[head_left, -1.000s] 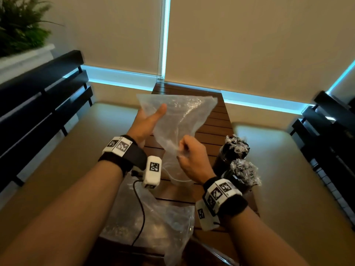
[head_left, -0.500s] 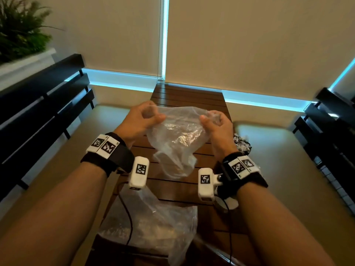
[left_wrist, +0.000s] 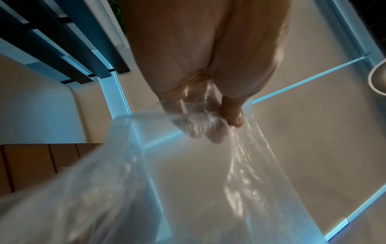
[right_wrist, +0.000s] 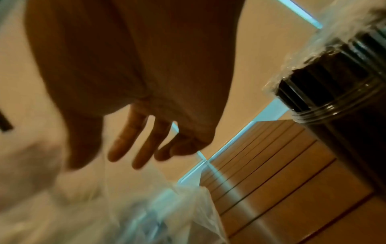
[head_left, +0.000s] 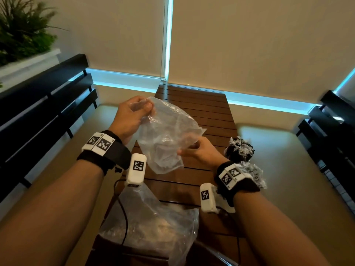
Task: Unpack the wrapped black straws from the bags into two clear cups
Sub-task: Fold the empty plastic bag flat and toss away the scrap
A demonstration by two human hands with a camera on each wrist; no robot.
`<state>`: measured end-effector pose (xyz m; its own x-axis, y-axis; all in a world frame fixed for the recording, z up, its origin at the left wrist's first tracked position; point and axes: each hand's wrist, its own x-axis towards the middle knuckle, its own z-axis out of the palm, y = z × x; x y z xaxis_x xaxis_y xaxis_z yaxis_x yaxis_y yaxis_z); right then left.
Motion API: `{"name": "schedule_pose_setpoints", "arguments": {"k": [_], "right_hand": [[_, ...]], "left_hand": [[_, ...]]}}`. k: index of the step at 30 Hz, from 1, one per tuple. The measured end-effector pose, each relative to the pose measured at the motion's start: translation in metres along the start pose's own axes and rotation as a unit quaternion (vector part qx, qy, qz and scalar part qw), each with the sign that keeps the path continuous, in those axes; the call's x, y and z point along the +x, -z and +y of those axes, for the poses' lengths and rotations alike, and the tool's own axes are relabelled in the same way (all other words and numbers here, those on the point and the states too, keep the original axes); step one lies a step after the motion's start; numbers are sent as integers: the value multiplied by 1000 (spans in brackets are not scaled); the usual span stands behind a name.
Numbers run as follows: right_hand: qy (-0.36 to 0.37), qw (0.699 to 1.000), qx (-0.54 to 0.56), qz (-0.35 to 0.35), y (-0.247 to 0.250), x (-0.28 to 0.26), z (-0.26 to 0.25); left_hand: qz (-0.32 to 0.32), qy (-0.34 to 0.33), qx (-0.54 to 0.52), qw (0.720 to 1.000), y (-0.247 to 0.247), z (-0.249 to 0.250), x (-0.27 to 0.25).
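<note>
Head view: the left hand (head_left: 129,117) pinches a clear bag (head_left: 166,135) up high; the right hand (head_left: 201,151) has loose, straight fingers by its edge. Two cups (head_left: 237,153) of black straws stand on the surface (head_left: 201,104).

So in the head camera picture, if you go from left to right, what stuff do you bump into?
Green plant → black bench → left hand → clear bag held up → right hand → cups full of wrapped black straws → another black bench.

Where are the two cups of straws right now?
In the head view, the two cups of straws stand on the wooden table, at its right edge, just beyond the right hand.
</note>
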<state>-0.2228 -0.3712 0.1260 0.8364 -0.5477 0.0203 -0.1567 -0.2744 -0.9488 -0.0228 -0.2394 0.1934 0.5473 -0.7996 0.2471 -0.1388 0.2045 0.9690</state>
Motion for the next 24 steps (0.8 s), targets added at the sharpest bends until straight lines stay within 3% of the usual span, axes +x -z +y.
{"name": "schedule_pose_setpoints", "arguments": {"k": [2, 4, 7, 9, 11, 13, 16, 20, 23, 24], "right_hand": [[11, 991, -61, 115, -8, 3, 15], [-16, 981, -34, 190, -8, 6, 30], [-204, 971, 86, 91, -13, -3, 51], [-244, 957, 157, 19, -20, -7, 57], [-193, 947, 255, 28, -24, 0, 64], [-158, 935, 305, 93, -25, 10, 61], [-190, 905, 323, 202, -16, 16, 61], [-205, 916, 176, 297, -10, 18, 56], [-83, 920, 44, 381, -15, 16, 16], [-33, 908, -27, 416, -14, 14, -3]], "left_hand": [[30, -9, -14, 999, 1, 1, 1], [82, 2, -46, 996, 6, -1, 5], [122, 19, -94, 988, 20, -1, 11], [117, 16, -106, 987, 22, -1, 11], [104, 14, -109, 989, 18, -1, 10], [105, 20, -126, 986, 17, -1, 12], [159, 37, -226, 960, 37, -2, 19], [202, 60, -217, 953, 51, -10, 19], [183, 44, -152, 970, 30, -6, 14], [175, 33, -131, 975, 23, -3, 13]]}}
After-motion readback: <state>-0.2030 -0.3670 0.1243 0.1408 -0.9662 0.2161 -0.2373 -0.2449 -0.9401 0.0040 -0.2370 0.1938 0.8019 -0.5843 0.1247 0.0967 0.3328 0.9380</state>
